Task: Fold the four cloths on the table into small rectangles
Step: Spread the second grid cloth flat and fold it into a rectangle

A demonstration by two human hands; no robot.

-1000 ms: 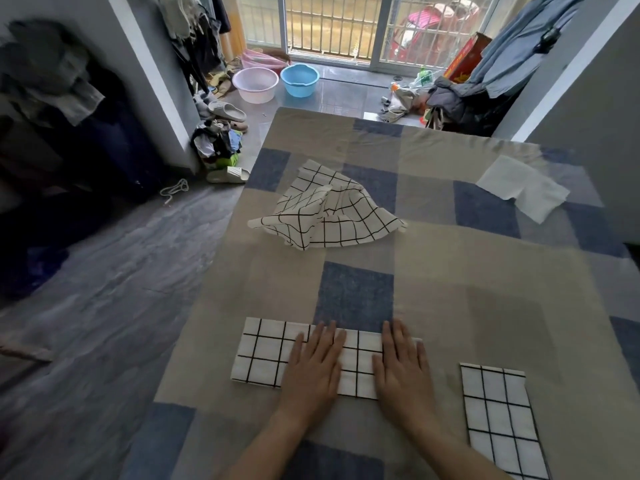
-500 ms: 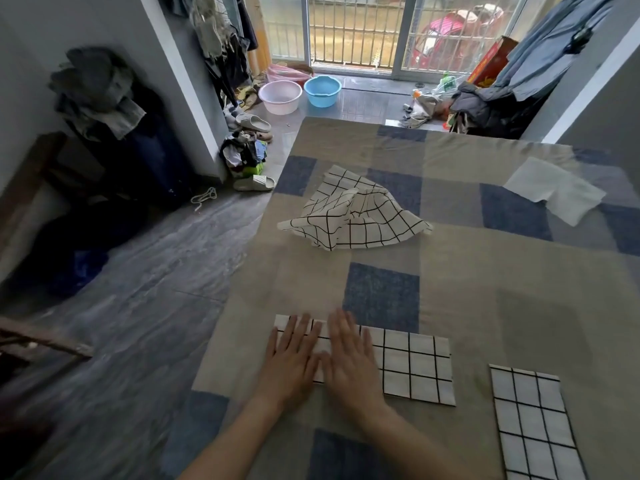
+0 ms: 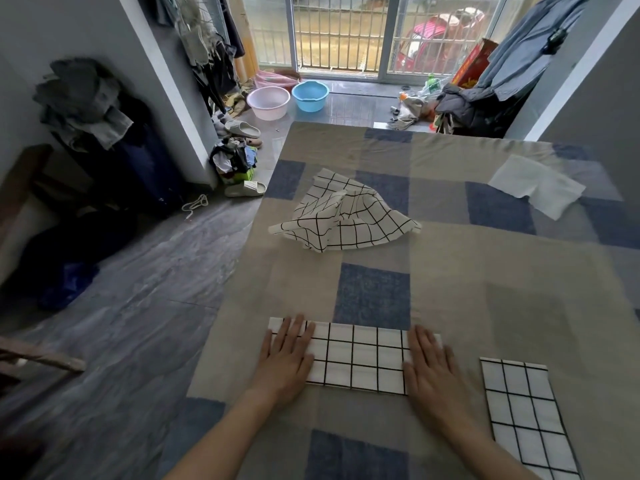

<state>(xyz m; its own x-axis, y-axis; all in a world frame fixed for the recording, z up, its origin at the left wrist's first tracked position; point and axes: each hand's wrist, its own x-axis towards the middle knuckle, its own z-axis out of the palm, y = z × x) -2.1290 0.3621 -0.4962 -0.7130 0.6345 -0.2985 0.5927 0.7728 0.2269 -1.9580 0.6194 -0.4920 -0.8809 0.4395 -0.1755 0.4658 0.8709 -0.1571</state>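
Near the table's [image 3: 485,306] front edge, the left hand [image 3: 287,358] and right hand [image 3: 429,365] lie flat, fingers spread, grasping nothing, on either end of a folded checked strip [image 3: 360,358]; right of it rests a folded rectangle [image 3: 523,414]; farther off sits a crumpled checked cloth [image 3: 346,216]; far right, a white cloth [image 3: 536,185].

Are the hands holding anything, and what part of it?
Nothing is gripped. Both hands lie flat, pressing the long folded checked cloth onto the table: the left hand at its left end, the right hand at its right end.
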